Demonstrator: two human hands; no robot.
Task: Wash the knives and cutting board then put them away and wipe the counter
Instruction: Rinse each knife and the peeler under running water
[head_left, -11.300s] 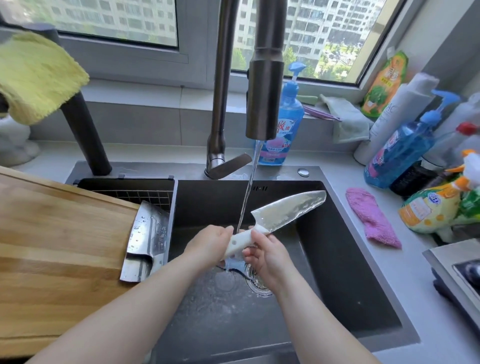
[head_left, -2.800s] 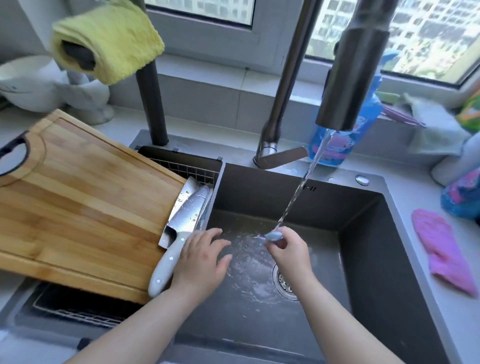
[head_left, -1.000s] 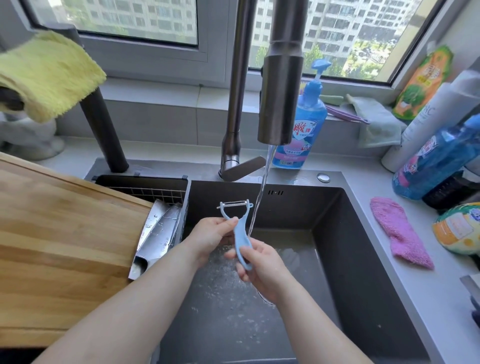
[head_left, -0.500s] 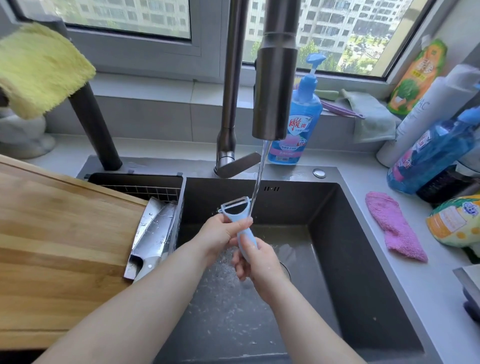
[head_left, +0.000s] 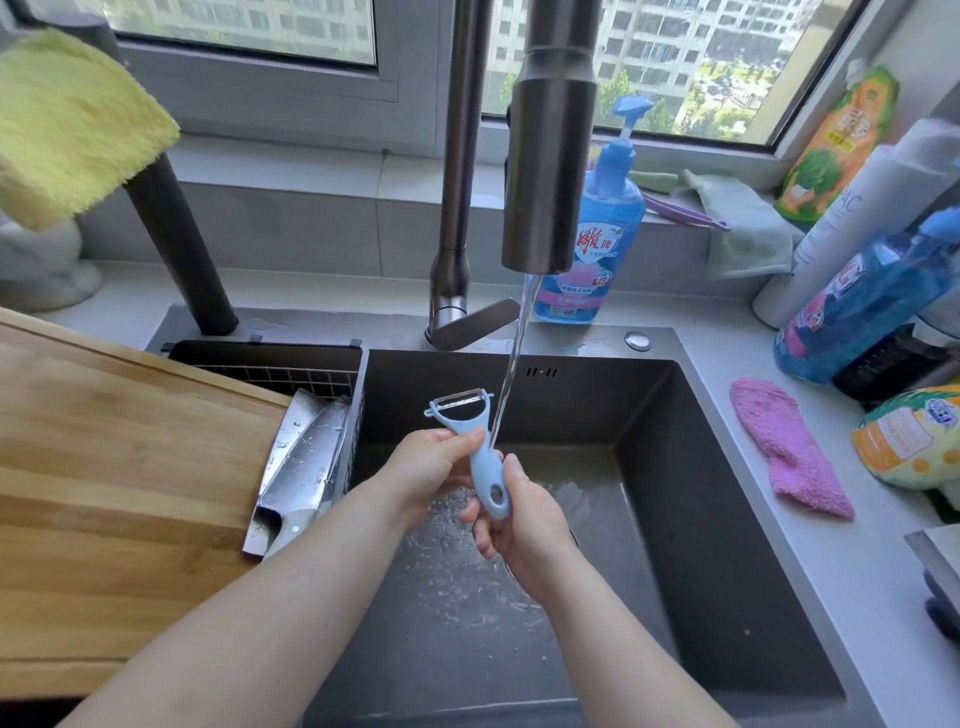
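A light blue peeler (head_left: 478, 447) stands upright over the dark sink (head_left: 691, 519), right beside the thin water stream (head_left: 511, 358) from the faucet (head_left: 548, 156). My right hand (head_left: 519, 525) grips the lower end of its handle. My left hand (head_left: 431, 467) pinches the handle just under the blade head. Two wet knives (head_left: 301, 467) lie in the drying rack (head_left: 270, 364) at the sink's left, blades up, partly under the edge of the wooden cutting board (head_left: 114, 467).
A yellow cloth (head_left: 67, 124) hangs on a black post at the upper left. A pink cloth (head_left: 789, 452) lies on the grey counter right of the sink. A blue soap bottle (head_left: 602, 228) and several other bottles stand along the sill and right edge.
The peeler has tilted a little more upright and moved beside the water stream. My left fingers slid up to just under the blade head. The knives and board lie where they were.
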